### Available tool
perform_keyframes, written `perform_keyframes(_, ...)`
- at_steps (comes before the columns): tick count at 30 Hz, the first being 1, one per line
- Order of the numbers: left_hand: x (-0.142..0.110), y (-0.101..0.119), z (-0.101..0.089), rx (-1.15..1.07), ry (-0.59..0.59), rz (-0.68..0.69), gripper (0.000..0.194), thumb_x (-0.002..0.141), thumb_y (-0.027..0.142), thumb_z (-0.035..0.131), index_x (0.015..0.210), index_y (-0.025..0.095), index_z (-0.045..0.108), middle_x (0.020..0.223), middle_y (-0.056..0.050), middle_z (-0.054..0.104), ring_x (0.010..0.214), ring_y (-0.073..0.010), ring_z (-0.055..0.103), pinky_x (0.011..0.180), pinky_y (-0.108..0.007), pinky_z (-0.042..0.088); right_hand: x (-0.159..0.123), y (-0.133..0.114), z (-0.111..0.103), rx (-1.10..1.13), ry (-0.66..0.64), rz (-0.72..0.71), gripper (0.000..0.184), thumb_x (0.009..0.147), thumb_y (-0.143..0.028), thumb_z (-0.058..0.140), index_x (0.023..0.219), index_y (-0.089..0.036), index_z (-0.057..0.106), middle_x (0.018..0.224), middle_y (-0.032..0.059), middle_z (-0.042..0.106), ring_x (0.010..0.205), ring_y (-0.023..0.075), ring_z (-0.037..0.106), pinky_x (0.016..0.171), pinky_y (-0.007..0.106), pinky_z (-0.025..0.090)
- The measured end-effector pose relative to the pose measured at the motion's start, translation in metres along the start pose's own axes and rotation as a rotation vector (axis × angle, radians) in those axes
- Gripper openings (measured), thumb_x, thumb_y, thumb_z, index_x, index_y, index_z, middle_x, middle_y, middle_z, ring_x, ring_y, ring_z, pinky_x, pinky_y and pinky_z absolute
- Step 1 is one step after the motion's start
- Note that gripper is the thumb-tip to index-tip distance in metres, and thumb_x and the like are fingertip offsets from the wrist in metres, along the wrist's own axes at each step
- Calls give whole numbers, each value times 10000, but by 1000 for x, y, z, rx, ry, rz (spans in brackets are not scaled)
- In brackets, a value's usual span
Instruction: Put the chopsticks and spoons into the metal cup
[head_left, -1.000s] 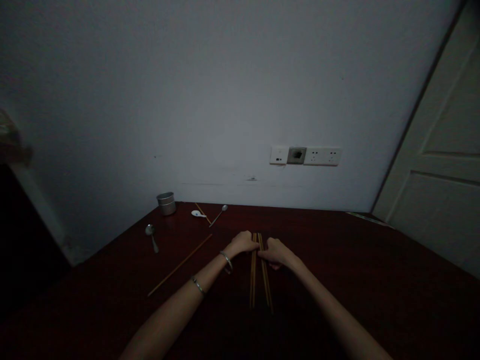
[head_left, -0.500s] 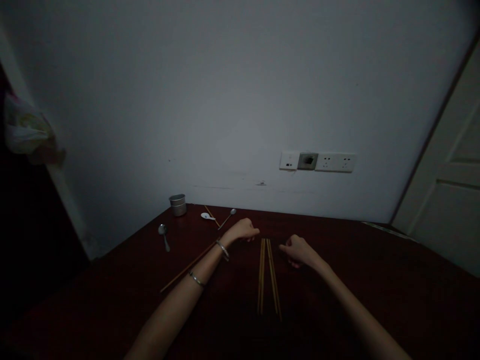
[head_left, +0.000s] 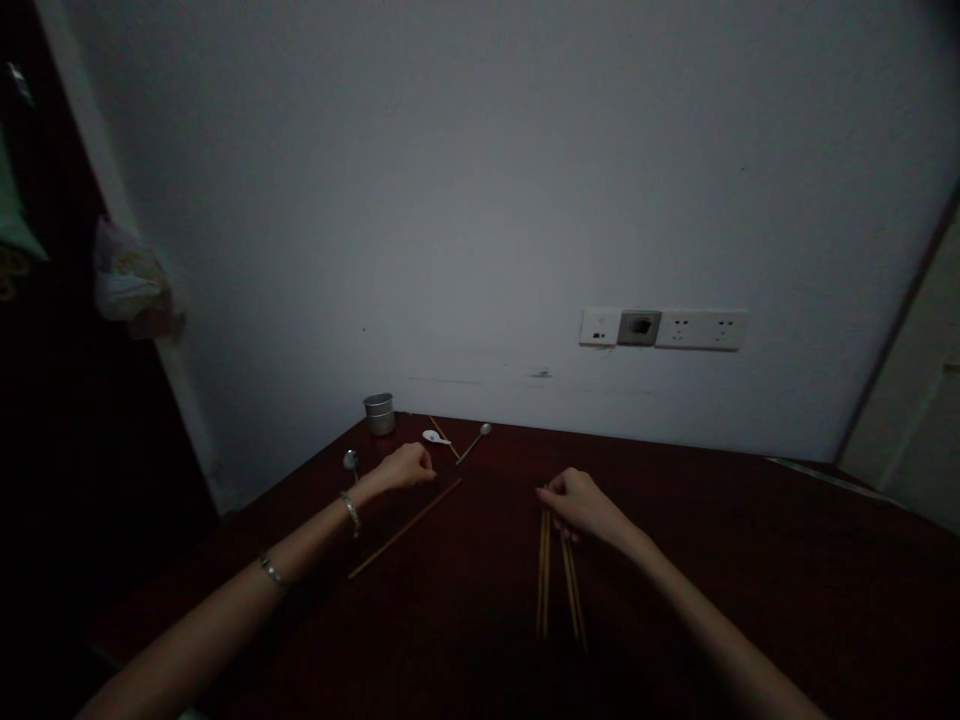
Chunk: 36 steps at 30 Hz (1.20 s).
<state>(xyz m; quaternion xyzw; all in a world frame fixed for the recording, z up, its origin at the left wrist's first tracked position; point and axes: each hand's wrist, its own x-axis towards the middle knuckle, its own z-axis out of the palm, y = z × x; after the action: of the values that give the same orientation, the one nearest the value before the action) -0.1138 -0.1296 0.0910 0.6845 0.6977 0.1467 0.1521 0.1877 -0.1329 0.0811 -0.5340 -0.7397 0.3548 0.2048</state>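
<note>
My right hand [head_left: 576, 500] is closed at the far ends of two pairs of wooden chopsticks [head_left: 543, 580], thumb and fingers pinched around their tops. The pairs lie lengthwise on the dark red table and spread apart towards me. To the left, my left hand [head_left: 405, 467] has its fingers curled, and nothing shows in them. A single chopstick [head_left: 405, 530] lies slanting just below that hand. Beyond the left wrist is a metal spoon [head_left: 351, 460], its handle partly hidden by the wrist.
At the table's back left stands a metal cup [head_left: 379, 414]. Beside it lie a white spoon [head_left: 433, 437], another chopstick [head_left: 442, 432] and a long-handled metal spoon [head_left: 484, 430]. A wall with sockets [head_left: 664, 329] borders the table's far edge. A plastic bag [head_left: 131, 280] hangs at left.
My left hand has moved left, away from the paired chopsticks and off the single chopstick. My right hand has come left onto the pairs' far ends. The view has shifted slightly left.
</note>
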Motion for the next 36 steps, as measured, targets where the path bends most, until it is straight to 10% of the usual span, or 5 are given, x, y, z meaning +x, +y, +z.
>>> perform_keyframes(9, -47, -56, 6, -38, -144, 19, 166, 673, 273, 572, 739, 140, 646, 650, -11, 616, 560, -108, 529, 487, -191, 355, 2, -27, 54, -16, -199, -126, 280, 794, -298, 448, 552, -159, 470, 445, -12, 536, 345, 91, 526, 296, 154, 395)
perform_keyframes(24, -36, -50, 40, 89, -71, 72, 214, 700, 340, 566, 795, 167, 649, 780, -41, 659, 669, -153, 585, 524, -215, 359, 45, -33, 68, -46, -208, -172, 251, 769, -267, 491, 543, -158, 474, 439, -10, 537, 328, 93, 514, 281, 170, 395)
perform_keyframes(31, -31, -61, 49, 9, -42, 107, 279, 728, 404, 536, 776, 146, 633, 745, -44, 644, 648, -143, 572, 540, -222, 360, 130, -59, 29, 56, -66, -179, 184, 767, -236, 523, 612, -139, 540, 460, -5, 567, 372, 92, 540, 337, 163, 412)
perform_keyframes(36, -34, -62, 45, -115, -90, 127, 304, 722, 411, 538, 798, 131, 630, 702, -35, 622, 596, -128, 537, 483, -206, 337, 212, -72, 41, -40, 29, -164, 152, 737, -164, 528, 597, -128, 576, 505, 22, 620, 402, 80, 551, 396, 145, 410)
